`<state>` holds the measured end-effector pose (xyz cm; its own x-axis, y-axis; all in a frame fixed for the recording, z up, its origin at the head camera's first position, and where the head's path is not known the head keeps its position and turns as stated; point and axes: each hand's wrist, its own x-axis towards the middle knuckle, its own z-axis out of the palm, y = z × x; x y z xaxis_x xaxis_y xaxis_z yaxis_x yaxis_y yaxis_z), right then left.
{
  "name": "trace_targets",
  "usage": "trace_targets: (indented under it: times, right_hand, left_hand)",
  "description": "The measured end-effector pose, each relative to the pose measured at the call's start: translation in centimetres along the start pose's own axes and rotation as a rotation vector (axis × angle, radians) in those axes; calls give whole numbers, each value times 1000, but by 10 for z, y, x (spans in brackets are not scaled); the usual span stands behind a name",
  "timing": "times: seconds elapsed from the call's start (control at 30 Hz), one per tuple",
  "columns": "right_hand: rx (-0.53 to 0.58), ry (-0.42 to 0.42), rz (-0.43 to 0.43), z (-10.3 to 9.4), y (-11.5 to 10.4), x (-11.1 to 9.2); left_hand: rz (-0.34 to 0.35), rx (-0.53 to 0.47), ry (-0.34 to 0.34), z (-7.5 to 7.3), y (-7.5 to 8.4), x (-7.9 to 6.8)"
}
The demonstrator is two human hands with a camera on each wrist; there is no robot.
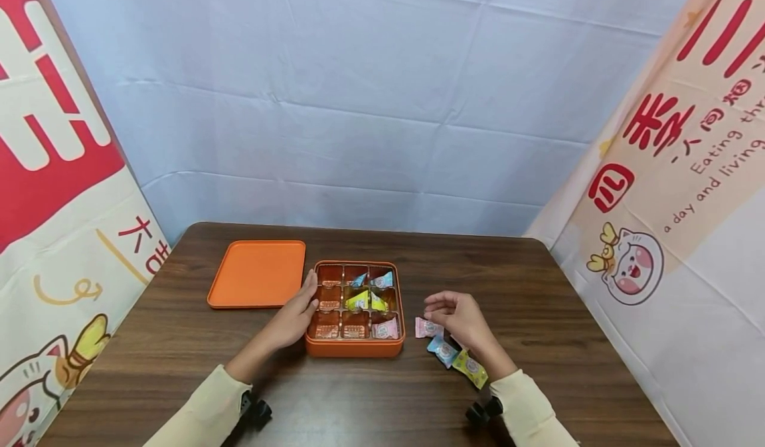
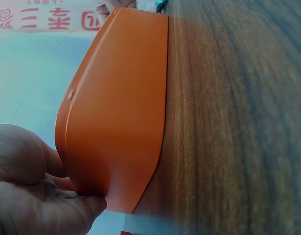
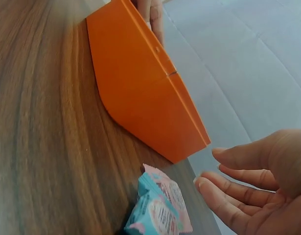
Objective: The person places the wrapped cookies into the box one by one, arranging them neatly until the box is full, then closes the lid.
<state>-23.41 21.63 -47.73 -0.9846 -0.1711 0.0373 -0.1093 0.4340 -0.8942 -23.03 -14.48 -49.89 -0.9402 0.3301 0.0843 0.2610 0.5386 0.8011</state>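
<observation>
An orange box (image 1: 354, 348) with a divided tray sits mid-table. In it lie two blue candies at the back, two yellow candies (image 1: 358, 301) in the middle row and a pink candy (image 1: 385, 329) in the near right compartment. My left hand (image 1: 293, 317) holds the box's left side, thumb at the rim and fingers against the wall. Just right of the box, my right hand (image 1: 463, 317) hovers with loosely bent fingers and nothing between them. Beneath and beside it are a pink wrapped candy (image 1: 428, 328), a blue one (image 3: 151, 211) and a yellow one (image 1: 471, 368); another pink piece is partly hidden.
The flat orange lid (image 1: 258, 274) lies on the brown wooden table (image 1: 352, 407), behind and left of the box. Pale cloth (image 1: 370, 101) hangs behind the table, and printed cloths stand on both sides.
</observation>
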Motion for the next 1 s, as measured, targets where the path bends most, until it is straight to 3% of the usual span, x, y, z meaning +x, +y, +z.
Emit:
trace_targets:
  times: [0.37, 0.77, 1.0]
  right_hand:
    - [-219, 105, -18, -1, 6, -4]
    - [-378, 35, -36, -2, 16, -2]
    - [-413, 7, -32, -2, 19, -1]
  left_hand:
    - [23, -8, 32, 2, 0, -2]
    - [14, -18, 19, 0, 4, -2]
    - [13, -14, 24, 1, 2, -2]
